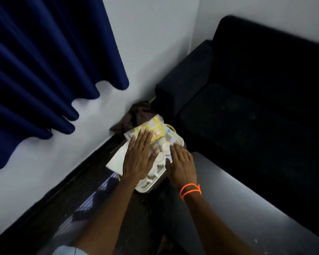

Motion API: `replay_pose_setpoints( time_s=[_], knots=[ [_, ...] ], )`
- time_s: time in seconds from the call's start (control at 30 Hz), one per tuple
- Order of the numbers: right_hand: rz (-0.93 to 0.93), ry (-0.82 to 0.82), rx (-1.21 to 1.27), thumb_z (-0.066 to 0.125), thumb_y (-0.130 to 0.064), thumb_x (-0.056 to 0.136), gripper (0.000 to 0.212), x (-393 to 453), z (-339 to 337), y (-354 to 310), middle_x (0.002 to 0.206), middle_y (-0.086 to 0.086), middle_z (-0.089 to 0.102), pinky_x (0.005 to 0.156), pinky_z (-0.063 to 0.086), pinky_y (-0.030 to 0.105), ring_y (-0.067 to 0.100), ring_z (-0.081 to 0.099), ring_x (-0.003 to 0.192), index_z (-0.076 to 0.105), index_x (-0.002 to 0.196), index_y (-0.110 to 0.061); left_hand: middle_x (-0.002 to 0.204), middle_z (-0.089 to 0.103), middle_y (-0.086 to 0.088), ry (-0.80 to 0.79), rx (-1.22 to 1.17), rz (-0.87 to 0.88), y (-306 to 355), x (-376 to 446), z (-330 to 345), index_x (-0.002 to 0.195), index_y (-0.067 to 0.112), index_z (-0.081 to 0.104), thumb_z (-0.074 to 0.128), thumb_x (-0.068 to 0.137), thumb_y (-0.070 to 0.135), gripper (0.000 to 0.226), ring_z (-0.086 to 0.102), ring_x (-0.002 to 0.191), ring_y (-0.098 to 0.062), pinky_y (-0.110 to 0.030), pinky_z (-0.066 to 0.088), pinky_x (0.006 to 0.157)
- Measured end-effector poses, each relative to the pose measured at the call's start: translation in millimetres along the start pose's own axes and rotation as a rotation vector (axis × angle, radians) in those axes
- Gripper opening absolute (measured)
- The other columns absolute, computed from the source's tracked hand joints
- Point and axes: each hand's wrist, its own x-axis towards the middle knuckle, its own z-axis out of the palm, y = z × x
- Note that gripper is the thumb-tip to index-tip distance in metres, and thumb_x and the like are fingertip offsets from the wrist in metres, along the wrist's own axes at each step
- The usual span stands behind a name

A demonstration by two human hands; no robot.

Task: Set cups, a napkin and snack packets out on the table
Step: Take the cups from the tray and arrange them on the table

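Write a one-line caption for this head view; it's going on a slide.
Both open hands, left hand and right hand, reach over a white tray of cups and snack packets beside a dark sofa.

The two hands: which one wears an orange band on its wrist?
The right hand has the orange band looped round its wrist. The left hand has a bare wrist.

The room is dim, and the whole picture is soft with motion blur. The white wall (151,43) is the brightest area. Right of the wall, the dark sofa (256,107) sinks almost to black, its detail lost. Left of the wall, the blue curtain (44,52) bows with wide-angle distortion.
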Motion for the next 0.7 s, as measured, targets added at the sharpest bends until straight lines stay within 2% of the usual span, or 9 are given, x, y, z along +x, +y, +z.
replay_pose_setpoints(
  time_s=[0.1,0.27,0.33,0.4,0.43,0.5,0.57,0.63,0.7],
  knots=[
    [-0.036,-0.108,0.044,0.058,-0.034,0.095,0.052,-18.2,65.5,-16.3,0.142,0.012,0.062,0.110,0.048,0.045,0.032,0.058,0.132,0.058,0.142,-0.010,0.172,0.031,-0.005,-0.070,-0.026,-0.164,-32.3,-34.9,43.6,0.164,0.013,0.029,0.025,0.109,0.057,0.071,0.023,0.161,-0.019,-0.044,0.033,0.125],
    [-0.073,-0.170,0.064,0.054,-0.034,0.095,0.033,-52.3,143.0,-33.2,0.116,0.005,0.068,0.098,0.045,0.040,0.027,0.062,0.107,0.067,0.117,-0.014,0.162,0.048,-0.011,-0.172,-0.083,-0.325,-62.9,-84.9,99.7,0.153,0.011,0.049,0.026,0.106,0.058,0.070,0.042,0.152,-0.027,-0.047,0.047,0.110],
    [-0.036,-0.184,0.082,0.052,-0.036,0.094,0.034,-60.7,159.8,-39.2,0.111,0.004,0.069,0.097,0.046,0.040,0.026,0.063,0.103,0.068,0.114,-0.014,0.139,0.066,-0.015,-0.178,-0.102,-0.355,-69.8,-92.2,111.5,0.134,0.011,0.065,0.020,0.107,0.062,0.073,0.060,0.130,-0.033,-0.048,0.054,0.099],
    [0.014,-0.159,0.141,0.052,-0.038,0.094,0.036,-65.8,169.9,-45.3,0.110,0.004,0.069,0.096,0.047,0.041,0.026,0.061,0.103,0.067,0.115,-0.014,0.111,0.075,-0.014,-0.163,-0.183,-0.433,-68.0,-94.3,116.5,0.111,0.014,0.069,0.008,0.102,0.070,0.083,0.069,0.105,-0.033,-0.043,0.056,0.083],
    [0.049,-0.140,0.166,0.053,-0.039,0.094,0.037,-66.7,173.3,-47.9,0.111,0.004,0.068,0.096,0.047,0.041,0.026,0.060,0.103,0.067,0.116,-0.014,0.103,0.075,-0.014,-0.147,-0.237,-0.484,-66.8,-94.3,119.1,0.105,0.016,0.069,0.006,0.100,0.073,0.085,0.070,0.099,-0.032,-0.039,0.053,0.078],
    [0.120,-0.110,0.216,0.056,-0.041,0.093,0.037,-65.8,176.1,-53.6,0.112,0.003,0.067,0.096,0.045,0.040,0.025,0.058,0.105,0.068,0.117,-0.014,0.104,0.075,-0.014,-0.111,-0.364,-0.603,-63.8,-93.3,123.7,0.105,0.015,0.070,0.009,0.099,0.075,0.085,0.069,0.098,-0.030,-0.034,0.046,0.078],
    [0.170,-0.090,0.273,0.058,-0.040,0.093,0.035,-64.3,175.6,-57.5,0.113,0.003,0.067,0.094,0.046,0.040,0.024,0.058,0.107,0.069,0.115,-0.015,0.110,0.075,-0.016,-0.076,-0.454,-0.727,-61.0,-93.4,127.1,0.108,0.012,0.072,0.016,0.102,0.072,0.083,0.069,0.104,-0.032,-0.036,0.047,0.083],
    [0.180,-0.056,0.376,0.060,-0.036,0.094,0.030,-63.7,174.3,-60.9,0.112,0.005,0.066,0.090,0.048,0.041,0.025,0.058,0.106,0.071,0.110,-0.013,0.111,0.076,-0.016,-0.025,-0.480,-0.846,-56.7,-94.7,127.6,0.110,0.009,0.073,0.025,0.105,0.066,0.075,0.069,0.104,-0.033,-0.039,0.050,0.084],
    [0.215,-0.010,0.551,0.061,-0.033,0.096,0.027,-64.4,171.4,-63.4,0.114,0.007,0.063,0.093,0.050,0.039,0.024,0.057,0.110,0.073,0.104,-0.011,0.106,0.075,-0.012,0.037,-0.531,-0.978,-53.3,-94.8,125.9,0.104,0.009,0.071,0.040,0.104,0.061,0.061,0.068,0.097,-0.030,-0.037,0.049,0.078]
  ],
)
